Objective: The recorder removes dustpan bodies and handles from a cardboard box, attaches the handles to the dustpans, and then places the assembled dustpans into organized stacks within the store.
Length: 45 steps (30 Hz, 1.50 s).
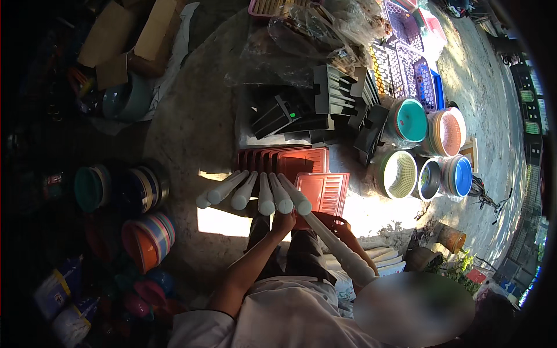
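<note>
Several long white tubes (266,197) stand in a row in front of me, their rounded ends toward me. My left hand (284,223) is closed at the lower end of one tube, its fingers partly hidden by it. A longer white pole (339,249) slants from the row down to the lower right, across my right forearm. My right hand (339,225) is beside this pole, by the near edge of a red slotted tray (322,194); shadow hides how its fingers lie. Behind the tubes is a row of similar red trays (301,156).
Black channel-like pieces (333,93) are heaped beyond the trays. Stacked basins and baskets, including a teal basin (411,120) and a blue basin (462,176), stand at right. At left are more stacked tubs (148,240) and an open cardboard box (130,40). A blurred patch covers the lower right.
</note>
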Tool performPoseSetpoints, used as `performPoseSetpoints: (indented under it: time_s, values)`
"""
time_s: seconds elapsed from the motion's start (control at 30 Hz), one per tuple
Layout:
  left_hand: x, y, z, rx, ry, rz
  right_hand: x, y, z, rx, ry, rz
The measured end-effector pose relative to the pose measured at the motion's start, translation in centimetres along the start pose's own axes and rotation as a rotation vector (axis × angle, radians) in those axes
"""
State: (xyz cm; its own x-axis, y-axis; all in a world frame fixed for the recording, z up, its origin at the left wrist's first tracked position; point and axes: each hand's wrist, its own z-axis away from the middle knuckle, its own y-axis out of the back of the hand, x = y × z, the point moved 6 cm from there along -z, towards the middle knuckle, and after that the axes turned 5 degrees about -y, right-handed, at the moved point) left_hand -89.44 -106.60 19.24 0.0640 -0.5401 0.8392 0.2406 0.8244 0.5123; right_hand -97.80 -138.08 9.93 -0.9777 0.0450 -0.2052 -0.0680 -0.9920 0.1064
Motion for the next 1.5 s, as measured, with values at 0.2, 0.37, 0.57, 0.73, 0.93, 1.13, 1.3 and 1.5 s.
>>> performPoseSetpoints:
  time_s: [0.2,0.37,0.57,0.73,0.93,1.13,1.3,1.5]
  values:
    - [2.8,2.1,-3.6,0.373,-0.032,0.010,-6.5,0.3,-4.2,0.218,0.108,0.432]
    - [-5.2,-1.8,-1.7,0.496,0.239,0.162,-7.9,-3.9,-8.3,0.135,0.066,0.112]
    - [-2.3,-1.6,-4.6,0.283,0.280,0.104,-6.6,-2.3,-11.6,0.185,0.044,0.067]
    - [-2.1,-1.9,-5.2,0.228,0.335,0.337,-8.1,-2.9,-12.9,0.094,-0.008,-0.085]
    - [-4.0,-1.7,-2.8,0.177,0.372,0.283,-8.9,-5.7,-13.1,-0.009,-0.017,-0.103]
    - [-5.9,-5.5,7.8,0.149,0.415,0.435,-10.6,-5.8,-13.2,0.118,-0.022,0.110]
    - [-6.8,-9.5,1.6,0.168,0.441,0.552,-14.9,-11.8,-6.2,-0.150,0.146,-0.026]
    - [-4.8,-8.5,2.8,0.202,0.526,0.236,-21.6,-18.1,8.9,-0.442,0.054,-0.047]
